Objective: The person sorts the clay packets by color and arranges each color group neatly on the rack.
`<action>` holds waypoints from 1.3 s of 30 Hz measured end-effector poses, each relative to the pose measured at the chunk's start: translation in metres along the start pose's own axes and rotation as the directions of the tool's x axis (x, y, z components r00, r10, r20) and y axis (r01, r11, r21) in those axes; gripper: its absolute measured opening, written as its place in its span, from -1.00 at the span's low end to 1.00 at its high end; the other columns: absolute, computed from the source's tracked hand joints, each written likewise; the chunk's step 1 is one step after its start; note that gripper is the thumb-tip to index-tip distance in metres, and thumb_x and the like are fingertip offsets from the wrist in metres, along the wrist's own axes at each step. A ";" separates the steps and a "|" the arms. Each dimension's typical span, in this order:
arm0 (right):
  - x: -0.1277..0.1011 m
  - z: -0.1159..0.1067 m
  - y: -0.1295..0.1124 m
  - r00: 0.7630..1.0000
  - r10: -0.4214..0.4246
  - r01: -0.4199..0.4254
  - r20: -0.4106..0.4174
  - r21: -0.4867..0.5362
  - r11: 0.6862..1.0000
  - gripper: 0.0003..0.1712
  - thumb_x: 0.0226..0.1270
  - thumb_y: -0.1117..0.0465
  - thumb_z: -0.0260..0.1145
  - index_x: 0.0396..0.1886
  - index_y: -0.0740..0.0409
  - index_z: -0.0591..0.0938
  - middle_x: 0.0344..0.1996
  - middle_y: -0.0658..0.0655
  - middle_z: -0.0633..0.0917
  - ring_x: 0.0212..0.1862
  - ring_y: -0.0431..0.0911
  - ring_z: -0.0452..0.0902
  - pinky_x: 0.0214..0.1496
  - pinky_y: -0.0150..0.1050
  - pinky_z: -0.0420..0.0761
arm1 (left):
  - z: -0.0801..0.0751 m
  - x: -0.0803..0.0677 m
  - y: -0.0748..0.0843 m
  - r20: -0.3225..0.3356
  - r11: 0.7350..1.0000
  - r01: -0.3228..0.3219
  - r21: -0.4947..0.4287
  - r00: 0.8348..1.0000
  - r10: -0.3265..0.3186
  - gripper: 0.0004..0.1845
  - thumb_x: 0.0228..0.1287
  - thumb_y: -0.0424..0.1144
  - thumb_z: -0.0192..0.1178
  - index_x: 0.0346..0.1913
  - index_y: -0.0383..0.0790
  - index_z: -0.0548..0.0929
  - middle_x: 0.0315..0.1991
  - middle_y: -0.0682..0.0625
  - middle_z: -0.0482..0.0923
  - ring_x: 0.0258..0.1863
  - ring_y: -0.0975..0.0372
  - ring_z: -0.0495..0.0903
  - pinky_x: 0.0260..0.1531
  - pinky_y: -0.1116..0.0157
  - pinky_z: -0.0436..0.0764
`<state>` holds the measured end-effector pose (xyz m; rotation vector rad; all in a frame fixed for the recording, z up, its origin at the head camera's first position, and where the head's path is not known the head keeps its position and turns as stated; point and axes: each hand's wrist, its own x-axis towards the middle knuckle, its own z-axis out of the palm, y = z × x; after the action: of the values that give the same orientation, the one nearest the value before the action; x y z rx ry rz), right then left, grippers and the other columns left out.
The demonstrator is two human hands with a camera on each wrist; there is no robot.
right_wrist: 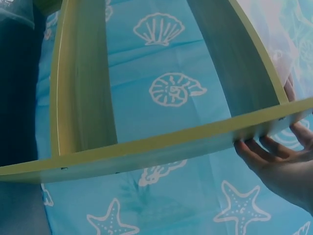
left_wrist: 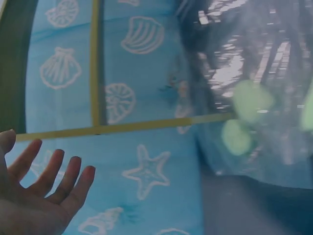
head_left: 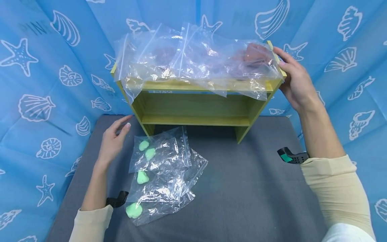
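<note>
Near bags: clear zip bags [head_left: 163, 181] overlap on the near left, each green lump [head_left: 133, 210] seen through the plastic. Risk, as judged: slick film lets one bag slide over another if a sleeve [head_left: 93, 220] brushes the pile.
Left hand: the left hand [head_left: 112, 141] hangs free beside the shelf's left end, fingers parted, grasping nothing. A careless sweep to the right could knock the bags or nudge the shelf.
Left foot of shelf: the far edge of the bag pile lies right by this foot [head_left: 149, 129]; touching or not, cannot tell. If the shelf shifts, plastic could get pinned or dragged.
Shelf: the yellow-green shelf [head_left: 196, 106] stands on the far part of the table, apparently upright. Probably light; a hard one-sided push could skew or tip it.
Right hand: the right hand [head_left: 297, 84] grips the shelf's right side panel high up, fingers against its outer face. Force that high gives the most tipping leverage.
Top bags: more clear bags [head_left: 199, 64] lie across the top tier, corners hanging over the near edge; a reddish lump [head_left: 257, 53] shows at right. A jolt could send them off the front.
Table: dark grey table [head_left: 229, 188], matte, softly creased.
Room: blue curtain [head_left: 39, 84] with white shells and starfish, hung left, right and far; folds just behind the shelf.
</note>
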<state>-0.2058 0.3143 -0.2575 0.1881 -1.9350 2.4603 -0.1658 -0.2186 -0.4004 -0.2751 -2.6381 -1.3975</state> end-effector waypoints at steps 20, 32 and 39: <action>-0.014 -0.009 0.016 0.971 -0.163 0.160 0.173 0.036 0.987 -0.29 0.48 0.24 -0.07 0.60 0.01 0.09 0.55 0.11 0.06 0.51 0.00 0.00 0.46 -0.20 0.14 | 0.040 -0.044 -0.058 0.273 0.989 -0.022 0.145 0.962 -0.019 -0.44 0.41 -0.02 0.24 0.37 -0.19 0.48 0.41 -0.27 0.27 0.39 -0.24 0.21 0.24 -0.29 0.27; -0.009 -0.008 0.023 0.978 -0.190 0.186 0.088 0.043 0.982 -0.35 0.43 0.21 0.05 0.52 0.02 0.29 0.47 0.15 0.21 0.35 0.00 0.26 0.27 -0.18 0.31 | 0.057 -0.050 -0.081 0.344 0.963 -0.087 0.254 0.939 -0.005 -0.18 0.18 0.01 0.44 0.46 -0.14 0.37 0.51 -0.32 0.05 0.47 -0.32 -0.05 0.33 -0.32 0.09; -0.006 -0.006 0.027 0.979 -0.184 0.181 0.087 0.042 0.983 -0.32 0.40 0.16 0.10 0.52 -0.03 0.28 0.48 0.13 0.19 0.36 0.02 0.22 0.32 -0.17 0.29 | 0.073 -0.049 -0.092 0.319 0.908 -0.170 0.384 0.947 0.042 -0.02 0.06 0.08 0.50 0.51 -0.10 0.28 0.50 -0.38 0.02 0.44 -0.40 -0.08 0.23 -0.44 0.11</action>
<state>-0.2023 0.3144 -0.2861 0.4639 -1.8172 2.4046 -0.1417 -0.2130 -0.5252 -0.6149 -3.0222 -0.7906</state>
